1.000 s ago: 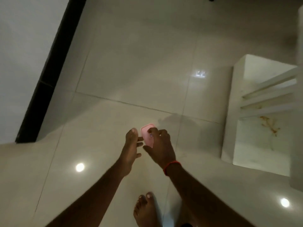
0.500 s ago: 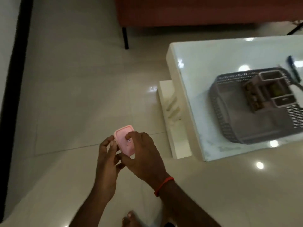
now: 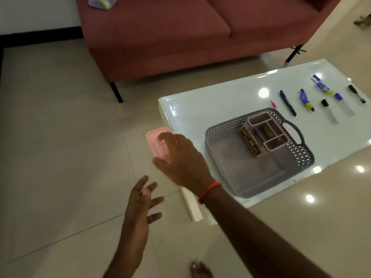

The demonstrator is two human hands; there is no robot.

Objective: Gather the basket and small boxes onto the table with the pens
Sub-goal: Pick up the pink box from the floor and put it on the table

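The right hand (image 3: 180, 157) has its grip clamped on a small pink box (image 3: 157, 142), held in the air just left of the white desk (image 3: 200, 105). The left hand (image 3: 140, 205) hangs below, fingers spread and empty. At centre right, a grey basket (image 3: 261, 177) containing a divided organiser box (image 3: 263, 135) sits on the desk, pens (image 3: 288, 103) lying beyond it.

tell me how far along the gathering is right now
Done: the grey basket sits on the white table beside the pens, a divided box inside it. In hand: the right hand carries a pink box toward the table; the left hand is empty. Left: setting it down.
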